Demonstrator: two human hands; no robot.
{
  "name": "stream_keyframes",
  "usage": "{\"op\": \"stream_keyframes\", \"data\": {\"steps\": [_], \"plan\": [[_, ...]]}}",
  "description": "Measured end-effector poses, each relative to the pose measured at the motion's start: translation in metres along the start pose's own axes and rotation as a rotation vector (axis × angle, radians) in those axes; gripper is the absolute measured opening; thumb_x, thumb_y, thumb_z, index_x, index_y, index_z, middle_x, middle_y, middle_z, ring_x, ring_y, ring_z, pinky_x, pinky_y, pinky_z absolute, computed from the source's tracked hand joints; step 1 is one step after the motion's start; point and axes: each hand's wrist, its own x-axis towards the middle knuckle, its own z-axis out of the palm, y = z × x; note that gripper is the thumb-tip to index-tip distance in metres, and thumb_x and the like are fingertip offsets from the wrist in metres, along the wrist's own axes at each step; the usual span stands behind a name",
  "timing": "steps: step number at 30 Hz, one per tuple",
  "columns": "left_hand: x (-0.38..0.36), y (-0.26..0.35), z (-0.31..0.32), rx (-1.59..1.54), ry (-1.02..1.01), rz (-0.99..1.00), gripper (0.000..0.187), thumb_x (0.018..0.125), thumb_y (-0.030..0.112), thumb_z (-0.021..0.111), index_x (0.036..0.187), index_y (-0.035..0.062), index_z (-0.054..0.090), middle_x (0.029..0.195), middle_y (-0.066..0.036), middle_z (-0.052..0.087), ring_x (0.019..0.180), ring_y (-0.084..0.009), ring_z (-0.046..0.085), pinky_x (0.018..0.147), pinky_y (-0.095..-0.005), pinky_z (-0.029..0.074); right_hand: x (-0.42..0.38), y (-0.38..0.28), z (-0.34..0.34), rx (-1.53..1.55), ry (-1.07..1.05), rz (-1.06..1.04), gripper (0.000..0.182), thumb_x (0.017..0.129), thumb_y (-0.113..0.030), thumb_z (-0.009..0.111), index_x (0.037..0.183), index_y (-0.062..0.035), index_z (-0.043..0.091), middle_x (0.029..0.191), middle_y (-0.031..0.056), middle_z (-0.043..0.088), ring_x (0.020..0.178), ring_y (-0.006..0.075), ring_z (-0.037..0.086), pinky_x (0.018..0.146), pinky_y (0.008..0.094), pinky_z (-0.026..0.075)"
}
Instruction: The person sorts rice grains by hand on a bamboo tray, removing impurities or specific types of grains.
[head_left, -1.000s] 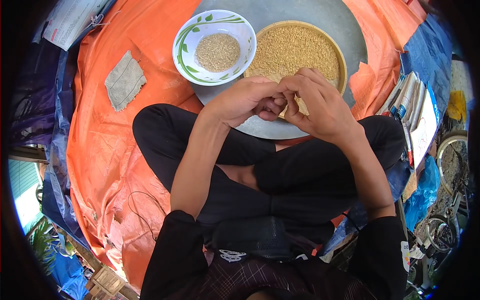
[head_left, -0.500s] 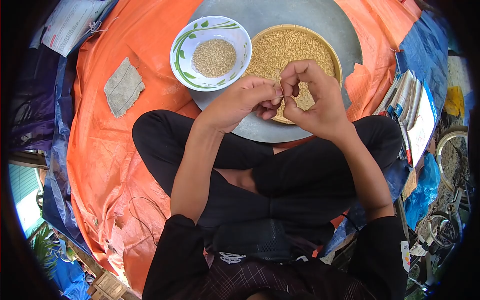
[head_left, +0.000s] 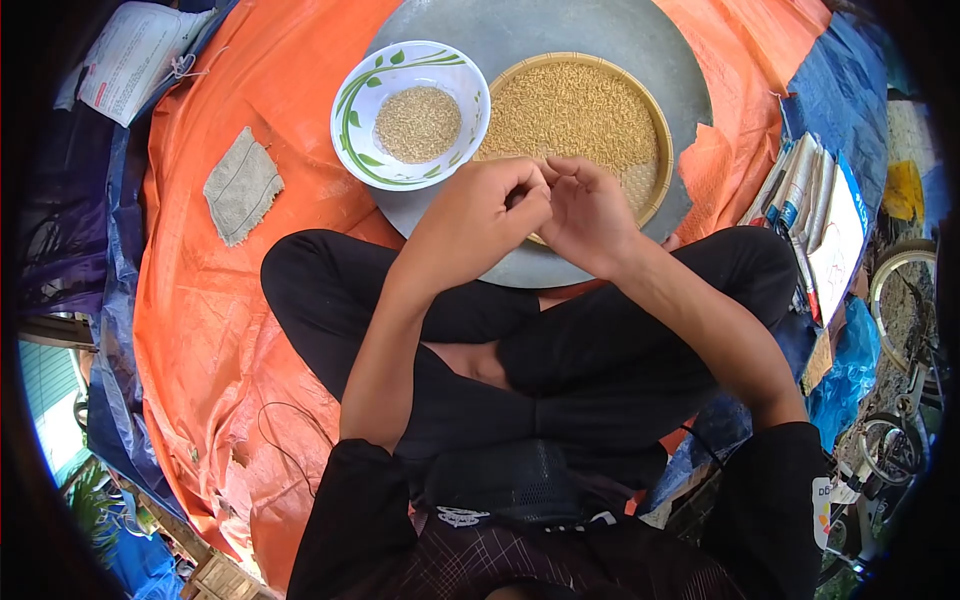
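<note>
My left hand (head_left: 480,215) is raised over the near edge of a round grey metal tray (head_left: 640,35), its fingers curled; what lies in them, if anything, is hidden. Touching or nearly touching it, my right hand (head_left: 592,222) is cupped, palm turned toward the left, and its fingertips are partly covered. Behind the hands is a round woven basket (head_left: 660,165) with golden grain (head_left: 575,105) spread in it. A white bowl with green leaves (head_left: 352,125) holds paler grain (head_left: 417,124) and stands left of the basket, on the tray.
Orange tarp (head_left: 225,330) lies beneath the tray and my crossed legs (head_left: 600,350). A grey cloth piece (head_left: 243,188) lies at the left. Folded sacks (head_left: 815,215) are at the right, with blue plastic (head_left: 845,370) and a bicycle wheel (head_left: 905,300) beyond.
My hands were pinching together at the fingertips. Now the left has turned over, back upward, and the right has opened into a cup beneath or beside it. The view has shifted slightly.
</note>
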Motion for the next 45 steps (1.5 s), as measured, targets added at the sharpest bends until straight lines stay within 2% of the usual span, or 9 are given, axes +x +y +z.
{"op": "stream_keyframes", "data": {"steps": [7,13,19,25,31,34,37,40,45], "plan": [[-0.008,0.009,-0.023,0.072,-0.021,0.062,0.019,0.096,0.015,0.06,0.084,0.0002,0.06,0.077,0.002,0.058,0.07,-0.005,0.046,0.063,-0.0251,0.039,0.004,0.003,0.001,0.312,-0.251,0.064,0.058,0.107,-0.034,0.037,0.141,0.012,0.045,0.135,0.0236,0.059,0.129,0.0288,0.056,0.116,0.0421,0.042],[-0.02,0.014,-0.046,0.137,0.069,0.026,0.018,0.09,0.014,0.066,0.086,-0.0037,0.067,0.072,-0.006,0.063,0.063,-0.0107,0.053,0.059,-0.0285,0.043,-0.001,-0.002,0.023,0.181,-0.108,0.013,0.069,0.107,-0.042,0.038,0.151,0.0104,0.032,0.152,0.0315,0.041,0.143,0.0376,0.044,0.122,0.0444,0.037],[-0.029,0.016,-0.05,0.462,0.14,0.079,0.018,0.086,0.013,0.073,0.081,-0.0037,0.069,0.069,-0.006,0.064,0.059,-0.0112,0.058,0.055,-0.0286,0.044,-0.001,0.001,0.026,0.135,-0.118,0.047,0.067,0.108,-0.042,0.038,0.151,0.0084,0.032,0.15,0.0313,0.045,0.141,0.0374,0.047,0.12,0.0449,0.039],[-0.027,-0.001,-0.054,0.698,0.007,-0.18,0.023,0.082,0.021,0.077,0.078,-0.0003,0.07,0.065,-0.008,0.065,0.059,-0.0175,0.061,0.057,-0.0333,0.045,0.005,0.027,-0.01,-0.559,0.193,0.206,0.043,0.103,-0.013,0.059,0.14,0.0062,0.048,0.121,0.0168,0.065,0.116,0.0232,0.065,0.105,0.0347,0.051],[-0.027,-0.005,-0.059,0.708,0.085,-0.147,0.027,0.082,0.025,0.077,0.077,-0.0003,0.069,0.064,-0.011,0.065,0.06,-0.0229,0.063,0.059,-0.0367,0.047,0.011,0.019,-0.013,-0.487,0.22,0.089,0.044,0.095,-0.001,0.065,0.135,0.0073,0.051,0.105,0.0083,0.064,0.104,0.0178,0.066,0.094,0.0287,0.055],[-0.027,-0.011,-0.066,0.681,0.068,-0.199,0.028,0.081,0.025,0.078,0.077,-0.0008,0.069,0.066,-0.012,0.067,0.062,-0.0241,0.064,0.06,-0.0373,0.048,0.022,0.005,0.008,-0.434,0.27,0.022,0.052,0.097,-0.004,0.061,0.143,0.0084,0.043,0.124,0.0154,0.061,0.119,0.0237,0.062,0.103,0.0328,0.051],[-0.02,-0.026,-0.064,0.679,-0.114,-0.218,0.028,0.08,0.025,0.078,0.076,-0.0012,0.07,0.07,-0.013,0.069,0.064,-0.0259,0.066,0.063,-0.0383,0.05,0.052,-0.021,0.039,-0.317,-0.018,-0.081,0.063,0.099,-0.013,0.059,0.152,0.0082,0.031,0.146,0.0222,0.05,0.136,0.0301,0.051,0.114,0.039,0.042],[-0.011,-0.045,-0.05,0.665,-0.216,-0.141,0.025,0.079,0.023,0.078,0.076,-0.0009,0.071,0.072,-0.014,0.07,0.067,-0.0281,0.068,0.066,-0.0398,0.052,0.086,-0.024,0.054,-0.759,0.133,-0.162,0.062,0.103,-0.021,0.056,0.153,0.0059,0.03,0.155,0.0265,0.041,0.144,0.0324,0.042,0.12,0.0437,0.033],[0.011,-0.077,-0.011,0.745,-0.207,-0.092,0.02,0.078,0.023,0.074,0.075,0.0032,0.07,0.074,-0.013,0.071,0.073,-0.0301,0.07,0.07,-0.0416,0.053,0.084,-0.038,0.041,-0.799,0.192,-0.227,0.053,0.1,-0.009,0.061,0.146,0.0068,0.038,0.14,0.0221,0.054,0.133,0.0273,0.053,0.111,0.0358,0.044]]}}
